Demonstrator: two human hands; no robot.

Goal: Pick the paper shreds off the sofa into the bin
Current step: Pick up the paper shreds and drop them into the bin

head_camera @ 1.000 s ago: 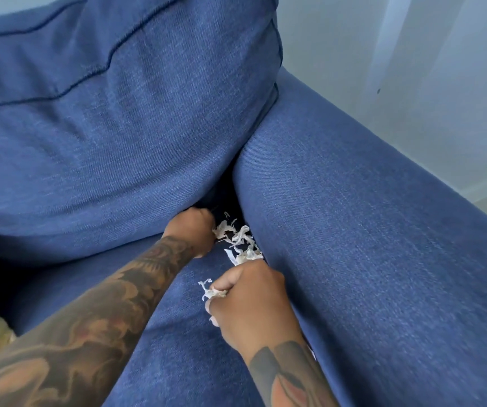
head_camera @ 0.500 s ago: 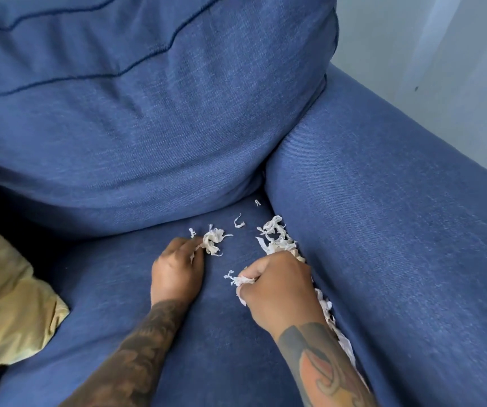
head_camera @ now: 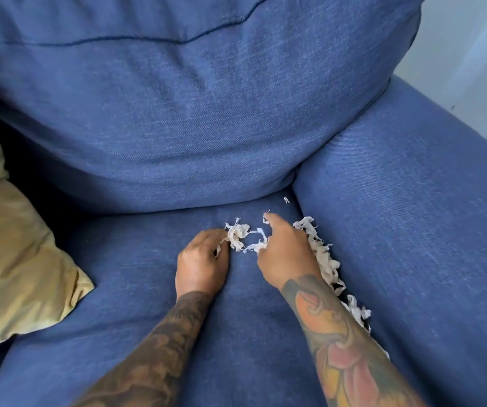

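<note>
White paper shreds [head_camera: 323, 254] lie in a line along the crease between the blue sofa seat [head_camera: 236, 333] and its right armrest [head_camera: 412, 230]. A smaller clump of shreds [head_camera: 237, 235] sits on the seat in front of the back cushion. My left hand [head_camera: 201, 262] lies on the seat with curled fingers pinching that clump's left edge. My right hand [head_camera: 286, 254] holds a bunch of shreds [head_camera: 258, 245] under its curled fingers, with its forefinger stretched forward to a scrap. One tiny scrap [head_camera: 286, 199] lies alone near the corner. No bin is in view.
A big blue back cushion [head_camera: 192, 113] bulges over the rear of the seat. A tan pillow [head_camera: 10, 245] rests at the left. A pale wall [head_camera: 477, 54] stands behind the armrest.
Both hands have drawn back from the deep corner toward the front of the seat, dragging shreds out with them. The right forefinger has now stretched forward.
</note>
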